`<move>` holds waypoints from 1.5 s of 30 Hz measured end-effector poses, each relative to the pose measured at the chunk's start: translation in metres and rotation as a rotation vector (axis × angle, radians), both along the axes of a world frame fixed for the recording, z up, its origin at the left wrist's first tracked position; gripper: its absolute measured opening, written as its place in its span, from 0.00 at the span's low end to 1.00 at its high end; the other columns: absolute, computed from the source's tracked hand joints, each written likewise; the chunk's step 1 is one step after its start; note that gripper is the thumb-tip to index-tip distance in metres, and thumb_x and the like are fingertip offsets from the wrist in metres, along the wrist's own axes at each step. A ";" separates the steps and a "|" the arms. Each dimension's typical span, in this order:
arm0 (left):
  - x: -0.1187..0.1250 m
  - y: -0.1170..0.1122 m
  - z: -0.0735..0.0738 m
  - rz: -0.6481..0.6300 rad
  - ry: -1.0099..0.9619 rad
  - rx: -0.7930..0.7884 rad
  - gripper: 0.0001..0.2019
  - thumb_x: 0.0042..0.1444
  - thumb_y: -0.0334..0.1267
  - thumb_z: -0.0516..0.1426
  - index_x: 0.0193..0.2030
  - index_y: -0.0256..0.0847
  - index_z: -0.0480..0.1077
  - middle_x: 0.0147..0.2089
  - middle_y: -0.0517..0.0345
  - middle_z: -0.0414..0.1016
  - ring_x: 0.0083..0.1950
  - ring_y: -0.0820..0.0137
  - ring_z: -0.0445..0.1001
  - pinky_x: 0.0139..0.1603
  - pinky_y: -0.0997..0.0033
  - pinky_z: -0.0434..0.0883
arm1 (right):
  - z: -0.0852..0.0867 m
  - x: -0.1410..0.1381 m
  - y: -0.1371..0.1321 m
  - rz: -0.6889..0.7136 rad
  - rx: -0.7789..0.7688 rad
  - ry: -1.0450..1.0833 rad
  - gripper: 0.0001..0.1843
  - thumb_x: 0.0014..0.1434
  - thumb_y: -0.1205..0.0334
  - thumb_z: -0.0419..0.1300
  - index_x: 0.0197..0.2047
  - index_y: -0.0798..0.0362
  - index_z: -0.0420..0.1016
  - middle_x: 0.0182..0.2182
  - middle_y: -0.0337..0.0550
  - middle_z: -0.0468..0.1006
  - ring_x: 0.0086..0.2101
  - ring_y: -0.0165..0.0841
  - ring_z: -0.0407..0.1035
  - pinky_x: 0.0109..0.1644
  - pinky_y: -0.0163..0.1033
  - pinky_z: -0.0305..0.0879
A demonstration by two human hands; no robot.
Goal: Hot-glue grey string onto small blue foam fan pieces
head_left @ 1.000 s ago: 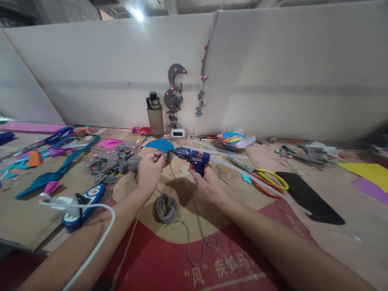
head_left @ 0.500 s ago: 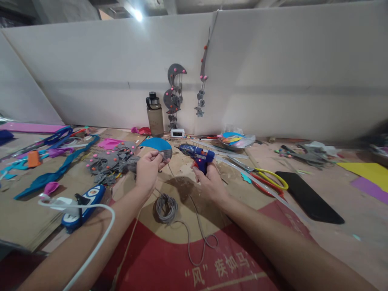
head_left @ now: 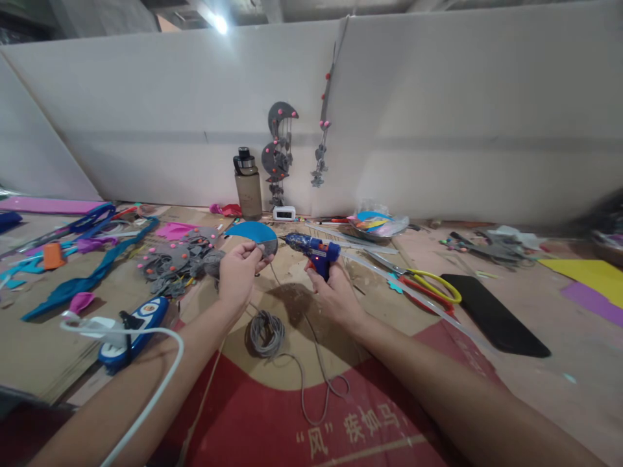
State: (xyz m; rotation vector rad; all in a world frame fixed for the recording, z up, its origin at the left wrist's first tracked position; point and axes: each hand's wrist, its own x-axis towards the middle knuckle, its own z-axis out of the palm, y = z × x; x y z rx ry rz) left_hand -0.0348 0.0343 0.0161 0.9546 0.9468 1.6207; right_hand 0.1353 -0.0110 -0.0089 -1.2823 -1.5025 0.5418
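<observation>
A white board wall (head_left: 438,117) closes off the back of the bench, and brown cardboard (head_left: 58,344) covers the worktop, with a red printed sheet (head_left: 272,421) lying over it nearest the person. On the right lies a flat black slab (head_left: 491,314), and just left of it a pair of scissors (head_left: 428,288) with yellow and red handles. Long blue felt strips (head_left: 87,279) trail across the left side, beside a heap of grey felt cut-outs (head_left: 175,263) dotted with pink beads. A brown water bottle (head_left: 248,185) stands upright against the wall, next to a hanging grey moon ornament (head_left: 277,146). Both forearms reach in from the near edge to the middle of the bench. The right hand (head_left: 333,292) has its fingers wrapped tight around the grip of a blue glue gun (head_left: 311,250), held above the cardboard with its nozzle pointing left. The left hand (head_left: 238,272) pinches a blue half-disc (head_left: 253,232) between thumb and fingertips, holding it up with the curved edge on top. The nozzle tip sits just beside the half-disc's right corner; whether they touch cannot be told. Below the hands, a coil of grey cord (head_left: 265,331) rests on the cardboard, one loose end trailing towards the person.
</observation>
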 end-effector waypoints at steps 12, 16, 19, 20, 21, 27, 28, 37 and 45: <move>-0.002 0.003 -0.003 -0.018 0.004 -0.007 0.11 0.38 0.36 0.65 0.25 0.35 0.67 0.26 0.60 0.72 0.29 0.75 0.73 0.38 0.67 0.74 | -0.003 -0.002 0.000 0.136 -0.033 0.124 0.12 0.58 0.56 0.53 0.42 0.53 0.65 0.35 0.43 0.71 0.30 0.31 0.65 0.34 0.38 0.62; 0.000 0.002 -0.004 -0.021 0.021 -0.008 0.11 0.38 0.36 0.65 0.25 0.35 0.67 0.22 0.61 0.71 0.26 0.76 0.71 0.38 0.66 0.75 | -0.006 -0.005 -0.002 0.228 -0.077 0.145 0.11 0.58 0.55 0.52 0.42 0.52 0.64 0.32 0.40 0.71 0.26 0.29 0.63 0.32 0.36 0.62; 0.001 0.001 -0.006 -0.030 0.041 0.007 0.10 0.39 0.36 0.65 0.26 0.35 0.68 0.24 0.60 0.73 0.27 0.75 0.72 0.39 0.66 0.75 | -0.009 -0.006 -0.001 0.232 -0.094 0.164 0.12 0.58 0.55 0.53 0.43 0.51 0.64 0.33 0.40 0.71 0.26 0.28 0.63 0.31 0.36 0.62; 0.001 0.002 -0.006 -0.034 0.052 0.014 0.10 0.39 0.37 0.64 0.26 0.35 0.69 0.25 0.60 0.74 0.27 0.75 0.72 0.39 0.66 0.75 | -0.009 -0.006 -0.001 0.230 -0.099 0.172 0.12 0.58 0.55 0.53 0.43 0.51 0.63 0.33 0.40 0.71 0.26 0.28 0.63 0.31 0.36 0.62; 0.001 0.002 -0.007 -0.034 0.064 0.021 0.10 0.40 0.37 0.64 0.27 0.35 0.69 0.25 0.59 0.74 0.28 0.75 0.73 0.39 0.66 0.75 | -0.009 -0.006 -0.001 0.231 -0.106 0.181 0.12 0.57 0.55 0.53 0.43 0.51 0.63 0.33 0.40 0.70 0.26 0.28 0.63 0.31 0.36 0.62; -0.001 0.003 -0.010 -0.019 0.141 0.038 0.11 0.41 0.39 0.63 0.29 0.36 0.69 0.26 0.59 0.75 0.28 0.71 0.75 0.39 0.65 0.74 | -0.005 -0.006 -0.001 0.253 -0.140 0.227 0.11 0.57 0.55 0.53 0.42 0.51 0.62 0.32 0.39 0.69 0.23 0.27 0.61 0.27 0.35 0.62; -0.001 0.003 -0.010 -0.014 0.155 0.041 0.11 0.41 0.39 0.63 0.29 0.36 0.69 0.26 0.59 0.75 0.29 0.71 0.75 0.39 0.64 0.74 | -0.004 -0.005 -0.001 0.245 -0.140 0.218 0.12 0.57 0.55 0.53 0.42 0.51 0.62 0.32 0.40 0.69 0.23 0.27 0.61 0.27 0.35 0.62; -0.005 0.005 -0.006 0.034 0.135 0.004 0.11 0.41 0.38 0.63 0.29 0.36 0.68 0.25 0.60 0.73 0.26 0.73 0.74 0.35 0.68 0.74 | -0.004 0.000 0.001 0.068 -0.065 0.011 0.13 0.57 0.55 0.52 0.43 0.54 0.65 0.33 0.44 0.72 0.32 0.34 0.65 0.37 0.41 0.62; -0.003 -0.001 0.003 -0.020 -0.067 -0.019 0.12 0.38 0.35 0.65 0.24 0.36 0.64 0.23 0.65 0.66 0.25 0.79 0.69 0.39 0.69 0.74 | -0.011 0.011 0.017 -0.025 -0.112 0.039 0.15 0.55 0.55 0.53 0.44 0.53 0.67 0.36 0.45 0.73 0.34 0.35 0.66 0.40 0.43 0.62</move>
